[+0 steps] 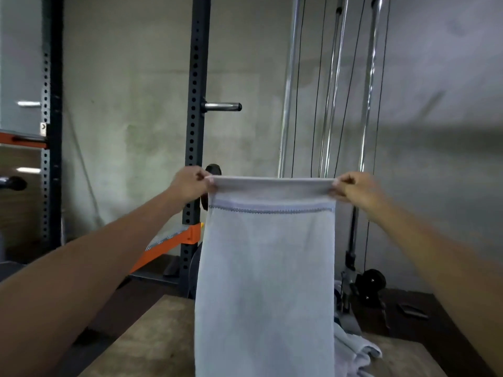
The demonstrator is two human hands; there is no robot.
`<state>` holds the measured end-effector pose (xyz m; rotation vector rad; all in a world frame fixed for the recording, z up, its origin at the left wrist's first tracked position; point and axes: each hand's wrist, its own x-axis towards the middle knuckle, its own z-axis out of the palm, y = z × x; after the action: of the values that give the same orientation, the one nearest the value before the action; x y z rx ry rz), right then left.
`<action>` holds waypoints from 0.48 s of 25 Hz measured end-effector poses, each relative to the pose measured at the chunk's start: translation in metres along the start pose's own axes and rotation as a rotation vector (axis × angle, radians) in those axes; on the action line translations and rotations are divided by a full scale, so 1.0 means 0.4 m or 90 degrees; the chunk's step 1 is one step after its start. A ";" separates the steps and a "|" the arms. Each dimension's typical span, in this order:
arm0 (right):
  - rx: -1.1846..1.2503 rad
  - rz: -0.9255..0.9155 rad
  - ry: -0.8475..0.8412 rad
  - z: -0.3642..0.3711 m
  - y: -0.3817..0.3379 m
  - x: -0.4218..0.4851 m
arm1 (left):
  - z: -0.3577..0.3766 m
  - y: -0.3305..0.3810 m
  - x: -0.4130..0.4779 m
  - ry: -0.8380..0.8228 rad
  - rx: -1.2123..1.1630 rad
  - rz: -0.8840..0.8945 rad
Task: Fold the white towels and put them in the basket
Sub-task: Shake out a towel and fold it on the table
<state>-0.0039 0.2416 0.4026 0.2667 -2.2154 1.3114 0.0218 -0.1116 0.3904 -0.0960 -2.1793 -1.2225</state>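
Your forearms reach out over the table, w/ the towel hanging between them; its lower end runs out of view at the bottom edge. L hand pinches the top left corner, R hand pinches the top right, thumb & fingers closed on the hem. You hold it up in the air & pulled wide so the cloth hangs flat and square, prob. to line up the edges before the 1st fold. Folding on this one looks not yet begun. Heap of white cloth lies on the table just right of the hanging towel. It's likely more towels to do, tho it's partly hidden. No basket in view, so can't say what's in it. Rack stands behind, well apart.
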 end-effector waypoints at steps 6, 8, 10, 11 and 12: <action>0.139 -0.179 0.181 -0.085 -0.156 0.069 | -0.087 0.182 0.079 0.178 -0.092 0.206; 0.119 -0.200 0.172 -0.105 -0.169 0.033 | -0.101 0.184 0.055 0.184 -0.093 0.217; 0.086 -0.213 0.132 -0.116 -0.163 -0.019 | -0.113 0.176 0.004 0.174 -0.080 0.216; 0.059 -0.210 0.106 -0.122 -0.155 -0.046 | -0.120 0.169 -0.021 0.157 -0.063 0.209; 0.029 -0.204 0.077 -0.128 -0.145 -0.072 | -0.128 0.164 -0.053 0.125 -0.047 0.198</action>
<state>0.0631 0.2531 0.4495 0.5218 -1.9484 1.1708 0.0871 -0.1100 0.4466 -0.3204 -1.8687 -1.0855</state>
